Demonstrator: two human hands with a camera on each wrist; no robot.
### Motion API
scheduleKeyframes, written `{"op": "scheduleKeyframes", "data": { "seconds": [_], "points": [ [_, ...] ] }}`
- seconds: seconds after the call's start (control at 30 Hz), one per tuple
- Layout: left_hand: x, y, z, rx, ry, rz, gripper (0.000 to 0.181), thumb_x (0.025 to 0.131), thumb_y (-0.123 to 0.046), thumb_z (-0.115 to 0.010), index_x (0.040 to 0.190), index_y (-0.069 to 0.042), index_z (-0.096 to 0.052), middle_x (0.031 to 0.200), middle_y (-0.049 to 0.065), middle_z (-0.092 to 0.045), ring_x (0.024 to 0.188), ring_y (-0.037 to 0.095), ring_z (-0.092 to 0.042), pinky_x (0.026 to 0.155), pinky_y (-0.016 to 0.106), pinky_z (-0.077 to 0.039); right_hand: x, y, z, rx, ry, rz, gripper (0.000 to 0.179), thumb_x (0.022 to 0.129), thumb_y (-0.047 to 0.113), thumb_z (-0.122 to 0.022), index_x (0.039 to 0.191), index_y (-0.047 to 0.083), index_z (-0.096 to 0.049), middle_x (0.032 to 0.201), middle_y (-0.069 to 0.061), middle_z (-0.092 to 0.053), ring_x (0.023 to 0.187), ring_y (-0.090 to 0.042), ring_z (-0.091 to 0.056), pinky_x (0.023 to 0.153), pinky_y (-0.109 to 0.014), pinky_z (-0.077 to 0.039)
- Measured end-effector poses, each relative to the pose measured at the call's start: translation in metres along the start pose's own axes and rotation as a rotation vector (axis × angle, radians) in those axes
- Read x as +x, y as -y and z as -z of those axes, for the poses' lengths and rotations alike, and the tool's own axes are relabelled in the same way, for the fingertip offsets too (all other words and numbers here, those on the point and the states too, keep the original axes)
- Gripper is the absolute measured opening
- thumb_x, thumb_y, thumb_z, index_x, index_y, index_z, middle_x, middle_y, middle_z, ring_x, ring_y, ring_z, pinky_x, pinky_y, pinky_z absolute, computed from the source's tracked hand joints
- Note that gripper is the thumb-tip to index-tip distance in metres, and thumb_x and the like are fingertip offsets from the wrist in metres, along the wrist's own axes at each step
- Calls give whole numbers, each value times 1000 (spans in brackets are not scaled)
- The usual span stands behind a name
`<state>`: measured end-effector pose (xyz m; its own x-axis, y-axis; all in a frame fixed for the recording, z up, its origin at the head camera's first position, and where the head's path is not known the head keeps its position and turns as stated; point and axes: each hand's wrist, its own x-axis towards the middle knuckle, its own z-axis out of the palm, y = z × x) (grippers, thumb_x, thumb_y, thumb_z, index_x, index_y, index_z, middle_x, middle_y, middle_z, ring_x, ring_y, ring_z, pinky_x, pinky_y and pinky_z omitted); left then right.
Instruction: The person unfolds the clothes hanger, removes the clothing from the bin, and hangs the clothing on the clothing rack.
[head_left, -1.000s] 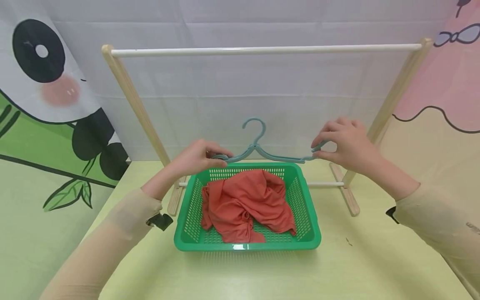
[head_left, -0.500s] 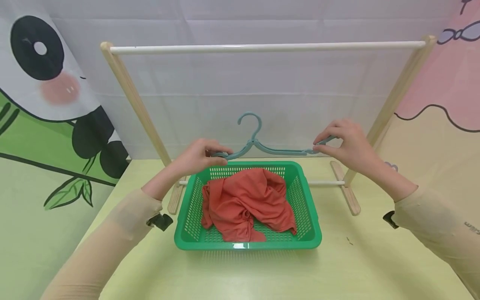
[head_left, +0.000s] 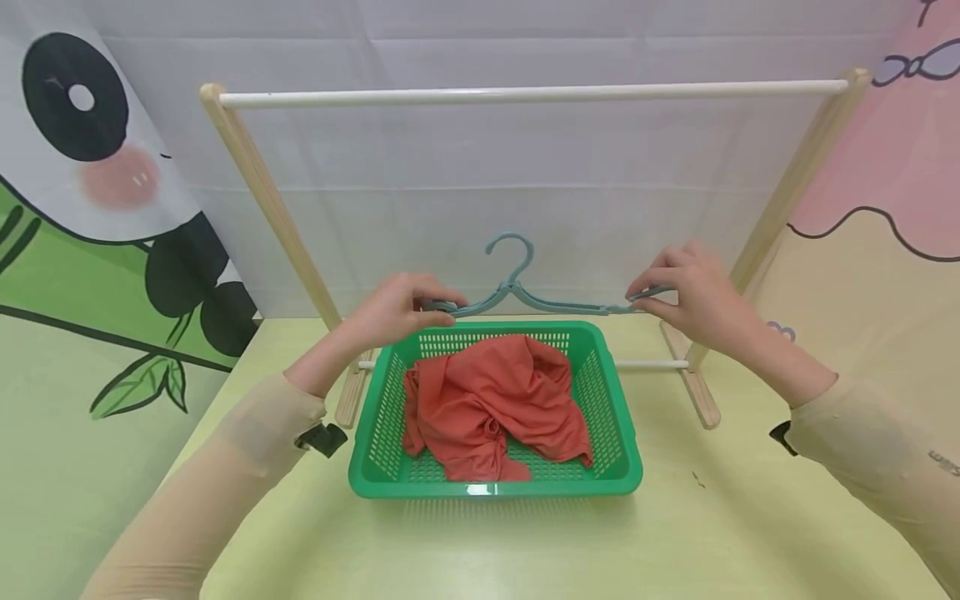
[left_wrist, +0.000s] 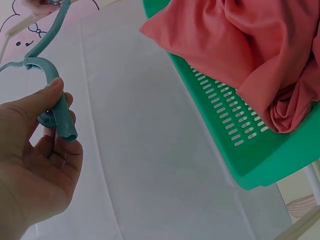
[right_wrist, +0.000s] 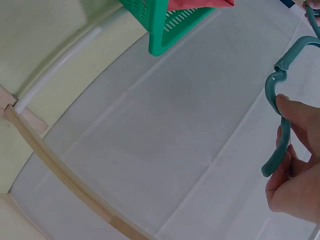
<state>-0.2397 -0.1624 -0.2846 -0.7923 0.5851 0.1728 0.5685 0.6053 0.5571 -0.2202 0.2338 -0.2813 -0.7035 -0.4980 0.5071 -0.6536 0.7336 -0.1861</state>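
Note:
A blue-green clothes hanger [head_left: 551, 304] is held level between my two hands, its hook pointing up, just beyond and above the basket's far rim. My left hand [head_left: 397, 312] pinches its left end between thumb and fingers. At the other end my right hand [head_left: 693, 292] grips the tip; in the right wrist view the thumb presses on the hanger [right_wrist: 282, 125] near a notch, and its end sticks out below the fingers. Below lies a crumpled red-orange cloth garment [head_left: 495, 400] inside a green plastic basket [head_left: 630, 450]. No garment is on the hanger.
Behind the hanger stands a rack with a white top rail [head_left: 525, 95] and wooden posts [head_left: 277, 208]. A low white bar [head_left: 652, 366] joins its wooden feet [head_left: 701, 400]. The basket stands on a pale yellow table [head_left: 480, 550], with a white cloth backdrop behind.
The right hand has shifted slightly, its end of the hanger dipping. The hook rose and leaned left, then came back right and lower. The left hand, basket and garment stay in place.

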Motion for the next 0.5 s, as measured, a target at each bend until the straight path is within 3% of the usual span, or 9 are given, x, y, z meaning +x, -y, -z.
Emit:
{"op": "scheduleKeyframes", "data": {
  "seconds": [0.33, 0.5],
  "points": [
    [-3, 5, 0, -60, -40, 33, 29, 91, -12, -71, 119, -11, -72, 95, 8, -70, 66, 18, -49, 62, 27, -42, -6, -5, -3, 153, -14, -82, 13, 89, 6, -72, 99, 14, -73, 87, -2, -63, 86, -14, -45, 74, -29, -34],
    [-2, 7, -1, -71, -48, 48, 29, 91, -14, -71, 120, -11, -72, 96, 8, -70, 69, 20, -51, 63, 27, -42, -11, -7, -8, 156, -13, -79, 13, 91, 6, -69, 101, 14, -70, 85, 0, -60, 82, -11, -45, 74, -29, -37]
  ]
}}
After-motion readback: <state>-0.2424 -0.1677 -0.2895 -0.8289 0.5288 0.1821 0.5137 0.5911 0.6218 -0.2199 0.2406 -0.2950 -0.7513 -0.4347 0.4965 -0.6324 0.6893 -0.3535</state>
